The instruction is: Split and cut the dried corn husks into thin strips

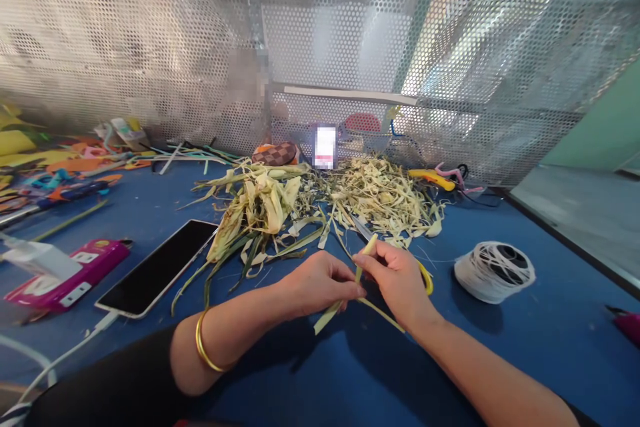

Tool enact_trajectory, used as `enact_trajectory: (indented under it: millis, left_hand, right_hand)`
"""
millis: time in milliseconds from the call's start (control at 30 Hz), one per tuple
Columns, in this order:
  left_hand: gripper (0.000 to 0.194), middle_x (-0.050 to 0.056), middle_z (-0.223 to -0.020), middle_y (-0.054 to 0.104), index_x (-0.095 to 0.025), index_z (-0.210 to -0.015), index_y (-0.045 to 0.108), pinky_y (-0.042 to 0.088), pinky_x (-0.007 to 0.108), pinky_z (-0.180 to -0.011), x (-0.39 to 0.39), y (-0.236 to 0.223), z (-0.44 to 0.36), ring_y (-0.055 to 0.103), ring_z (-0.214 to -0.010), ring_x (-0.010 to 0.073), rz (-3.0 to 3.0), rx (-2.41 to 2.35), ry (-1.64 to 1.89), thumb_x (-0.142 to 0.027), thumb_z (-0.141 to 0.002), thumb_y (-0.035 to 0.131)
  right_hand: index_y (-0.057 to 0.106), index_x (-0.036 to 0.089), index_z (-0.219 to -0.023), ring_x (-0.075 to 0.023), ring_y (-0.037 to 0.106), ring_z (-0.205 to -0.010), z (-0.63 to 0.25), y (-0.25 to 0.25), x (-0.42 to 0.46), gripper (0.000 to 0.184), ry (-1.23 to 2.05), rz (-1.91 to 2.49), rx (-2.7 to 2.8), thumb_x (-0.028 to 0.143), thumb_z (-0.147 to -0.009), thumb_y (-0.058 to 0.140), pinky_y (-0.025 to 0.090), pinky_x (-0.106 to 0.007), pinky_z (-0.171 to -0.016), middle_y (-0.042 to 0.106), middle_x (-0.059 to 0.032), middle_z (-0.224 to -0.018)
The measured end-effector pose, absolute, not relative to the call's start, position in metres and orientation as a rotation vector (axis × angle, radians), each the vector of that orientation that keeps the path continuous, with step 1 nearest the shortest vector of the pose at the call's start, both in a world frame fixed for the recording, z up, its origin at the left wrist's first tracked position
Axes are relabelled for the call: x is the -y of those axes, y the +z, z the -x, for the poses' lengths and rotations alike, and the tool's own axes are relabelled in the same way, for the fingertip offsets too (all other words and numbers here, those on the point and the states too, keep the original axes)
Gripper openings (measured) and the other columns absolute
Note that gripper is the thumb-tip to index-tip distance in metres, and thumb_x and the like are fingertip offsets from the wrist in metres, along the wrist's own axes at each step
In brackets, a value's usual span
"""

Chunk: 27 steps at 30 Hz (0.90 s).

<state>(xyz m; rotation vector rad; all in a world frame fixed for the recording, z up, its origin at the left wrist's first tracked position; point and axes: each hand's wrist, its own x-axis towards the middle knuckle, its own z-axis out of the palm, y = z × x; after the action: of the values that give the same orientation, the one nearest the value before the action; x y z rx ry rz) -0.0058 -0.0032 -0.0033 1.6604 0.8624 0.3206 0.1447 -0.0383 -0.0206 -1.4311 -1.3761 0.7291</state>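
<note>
A plain black sleeve (115, 373) ends partway down the left arm (250, 313), a slim, shiny, gold-coloured bangle (199, 340) circling it just past the cloth's edge above bare left fingers (347, 290), while the right arm (480, 367) is bare from the right fingers (375, 268) to a sliver of dark cuff (583, 417).

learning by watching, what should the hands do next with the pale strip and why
Perhaps fold the upper end of the pale strip down with the right hand: its fingers pinch the strip near that end, while the left hand pinches it lower down and could steady the fold.
</note>
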Motion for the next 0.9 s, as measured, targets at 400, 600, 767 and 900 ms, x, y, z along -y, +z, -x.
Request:
enact_trajectory:
  millis: [400,600,767,900]
  left_hand:
    - [0.053,0.006,-0.064,0.066,-0.012,-0.071,0.067,0.042,0.022,-0.056,-0.006,-0.004,0.005,0.053,-0.050,0.0089,-1.186,-0.874,0.566,-0.064,-0.068,0.059]
    - [0.035,0.003,-0.059,0.065,-0.012,-0.062,0.067,0.043,0.022,-0.059,-0.008,-0.005,0.005,0.051,-0.050,0.0075,-1.210,-0.898,0.621,-0.045,-0.055,0.078]
    - [0.031,0.005,-0.066,0.068,-0.013,-0.071,0.068,0.045,0.023,-0.062,-0.009,-0.010,0.004,0.059,-0.058,0.0107,-1.041,-0.929,0.719,-0.044,-0.065,0.072]
    - [0.028,0.002,-0.061,0.064,-0.013,-0.070,0.066,0.045,0.023,-0.062,-0.009,-0.013,0.004,0.058,-0.056,0.0095,-0.926,-0.896,0.739,-0.038,-0.061,0.075]
  right_hand:
    - [0.066,0.020,-0.087,-0.0195,0.063,-0.079,-0.177,-0.011,0.032,0.034,0.476,1.466,1.840,0.042,-0.091,0.041,0.047,-0.031,-0.070,0.069,-0.0050,-0.085]
    - [0.064,0.022,-0.075,-0.0163,0.059,-0.072,-0.177,-0.010,0.033,0.023,0.068,1.373,2.190,0.029,-0.091,0.049,0.043,-0.030,-0.072,0.066,-0.0009,-0.072]
    - [0.064,0.020,-0.104,-0.0218,0.056,-0.093,-0.169,-0.006,0.037,0.023,-0.497,1.201,2.188,0.017,-0.090,0.046,0.038,-0.040,-0.088,0.066,-0.0085,-0.095]
    - [0.065,0.020,-0.101,-0.0157,0.056,-0.077,-0.163,-0.009,0.040,0.024,-0.562,0.976,2.417,0.013,-0.091,0.044,0.039,-0.037,-0.087,0.064,-0.0036,-0.081]
